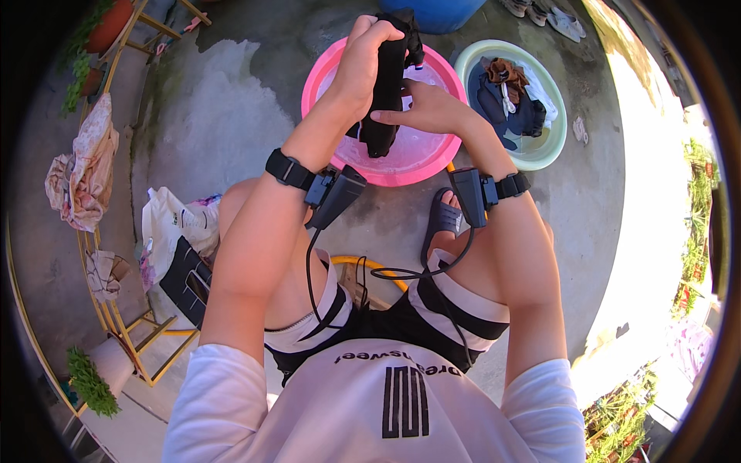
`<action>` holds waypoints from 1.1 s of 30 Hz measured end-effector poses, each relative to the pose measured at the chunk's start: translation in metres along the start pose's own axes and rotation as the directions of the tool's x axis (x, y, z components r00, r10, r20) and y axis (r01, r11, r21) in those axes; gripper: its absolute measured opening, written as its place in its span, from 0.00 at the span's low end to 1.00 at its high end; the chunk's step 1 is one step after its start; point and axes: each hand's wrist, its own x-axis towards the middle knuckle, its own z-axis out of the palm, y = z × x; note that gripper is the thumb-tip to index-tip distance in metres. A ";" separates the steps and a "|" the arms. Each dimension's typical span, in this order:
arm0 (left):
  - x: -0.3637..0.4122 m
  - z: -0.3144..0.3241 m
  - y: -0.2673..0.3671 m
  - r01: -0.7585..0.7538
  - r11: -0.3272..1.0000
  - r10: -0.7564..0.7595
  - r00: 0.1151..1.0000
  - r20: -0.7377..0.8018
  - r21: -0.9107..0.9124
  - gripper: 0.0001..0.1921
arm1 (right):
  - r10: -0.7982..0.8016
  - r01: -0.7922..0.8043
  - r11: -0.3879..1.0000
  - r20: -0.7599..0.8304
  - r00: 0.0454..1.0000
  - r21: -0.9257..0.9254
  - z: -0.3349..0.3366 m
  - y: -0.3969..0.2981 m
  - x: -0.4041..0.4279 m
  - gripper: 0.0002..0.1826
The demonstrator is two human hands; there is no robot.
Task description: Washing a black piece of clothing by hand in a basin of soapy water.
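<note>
A wet-looking black garment (389, 87) hangs bunched lengthwise over a pink plastic basin (315, 92) of cloudy, sudsy water (425, 147). My left hand (362, 66) grips its upper part, with a loose dark fold flopping over on the far side. Lower down, my right hand (434, 107) has its thumb across the front of the cloth; its fingertips are partly hidden at the garment's right edge. A small striped trim in red, white and blue shows near the fold. Each wrist wears a black strap with a cabled device.
A pale green basin (558, 139) with wet clothes (509, 95) stands at the right of the pink one. Beyond them is a blue tub (434, 14). A yellow hose (347, 260) runs under me. White bags (179, 223) and a plant stand (139, 347) are at left.
</note>
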 end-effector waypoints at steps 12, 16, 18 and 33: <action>0.019 -0.032 0.010 -0.184 0.926 0.176 0.983 0.052 0.331 0.12 | 0.112 0.057 0.875 -0.315 0.942 0.480 -0.010 -0.006 0.015 0.23; 0.020 -0.044 0.009 -0.135 0.841 0.168 0.986 -0.015 0.524 0.15 | 0.146 0.118 0.818 -0.401 0.904 0.564 -0.014 -0.003 0.016 0.21; 0.015 -0.044 0.012 -0.035 0.738 0.046 0.999 0.003 0.674 0.28 | 0.138 0.154 0.793 -0.420 0.897 0.589 -0.019 0.003 0.017 0.22; 0.016 -0.051 -0.026 0.053 0.556 -0.139 0.990 0.030 0.829 0.29 | 0.273 -0.177 0.932 -0.292 0.917 0.317 -0.028 0.030 0.016 0.30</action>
